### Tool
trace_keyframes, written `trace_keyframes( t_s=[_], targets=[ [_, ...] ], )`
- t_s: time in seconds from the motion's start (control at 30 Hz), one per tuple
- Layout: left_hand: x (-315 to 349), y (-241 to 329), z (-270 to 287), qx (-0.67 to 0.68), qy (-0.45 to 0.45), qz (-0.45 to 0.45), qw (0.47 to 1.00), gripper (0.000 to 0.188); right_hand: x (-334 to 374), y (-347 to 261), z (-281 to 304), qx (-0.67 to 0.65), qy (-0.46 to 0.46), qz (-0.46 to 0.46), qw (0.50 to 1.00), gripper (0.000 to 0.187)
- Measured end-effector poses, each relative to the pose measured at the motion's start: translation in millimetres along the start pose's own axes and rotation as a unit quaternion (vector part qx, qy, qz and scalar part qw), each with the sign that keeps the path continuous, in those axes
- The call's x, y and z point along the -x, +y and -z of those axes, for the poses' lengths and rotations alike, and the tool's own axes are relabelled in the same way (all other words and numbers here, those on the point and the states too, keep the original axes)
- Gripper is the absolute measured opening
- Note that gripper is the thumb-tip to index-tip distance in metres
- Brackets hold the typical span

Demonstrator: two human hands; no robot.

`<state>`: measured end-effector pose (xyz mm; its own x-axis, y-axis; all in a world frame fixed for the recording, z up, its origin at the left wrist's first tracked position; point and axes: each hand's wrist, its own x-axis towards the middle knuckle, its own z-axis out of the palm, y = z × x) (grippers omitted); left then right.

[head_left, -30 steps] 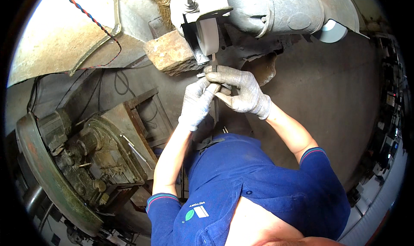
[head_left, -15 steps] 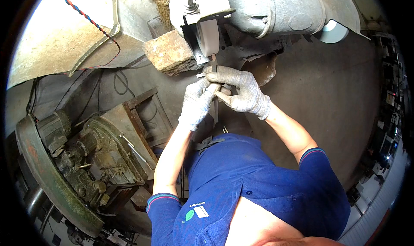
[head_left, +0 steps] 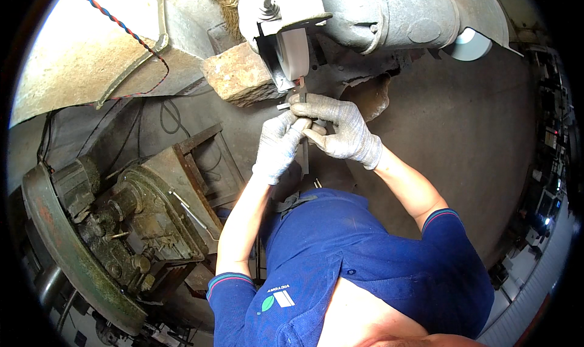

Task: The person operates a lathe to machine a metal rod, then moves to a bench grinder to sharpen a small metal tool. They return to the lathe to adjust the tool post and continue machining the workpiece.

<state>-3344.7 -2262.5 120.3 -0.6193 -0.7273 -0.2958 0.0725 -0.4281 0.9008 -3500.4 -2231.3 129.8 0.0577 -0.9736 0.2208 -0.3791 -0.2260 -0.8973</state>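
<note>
At the grinding wheel [head_left: 296, 53], left hand [head_left: 277, 139] and right hand [head_left: 340, 126] clamp fingers [head_left: 317, 108] on a slim metal bar [head_left: 302, 90], probably stiff, light, best gripped behind its tip.

This is a workshop; the grinding wheel [head_left: 295, 52], grey motor housing [head_left: 417, 12] and grimy machinery [head_left: 137, 210] show it.

Gloved left hand [head_left: 275, 145] and right hand [head_left: 344, 128] meet — fingers [head_left: 322, 107] curled, pinching; left forearm [head_left: 241, 225] and right forearm [head_left: 411, 185] angled inward.

Gloves [head_left: 272, 152] look whitish grey, the wheel [head_left: 297, 50] white, the shirt [head_left: 377, 262] blue, cuffs [head_left: 440, 213] striped.
</note>
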Motion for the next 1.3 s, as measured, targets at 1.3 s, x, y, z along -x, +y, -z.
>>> trace_keyframes(
  t_s=[1.3],
  targets=[
    [0.9,0.0,-3.4,-0.037,0.030,-0.008,0.999,0.023,-0.1,-2.8,2.4,-0.009,-0.008,-0.022,1.000,0.036]
  ],
)
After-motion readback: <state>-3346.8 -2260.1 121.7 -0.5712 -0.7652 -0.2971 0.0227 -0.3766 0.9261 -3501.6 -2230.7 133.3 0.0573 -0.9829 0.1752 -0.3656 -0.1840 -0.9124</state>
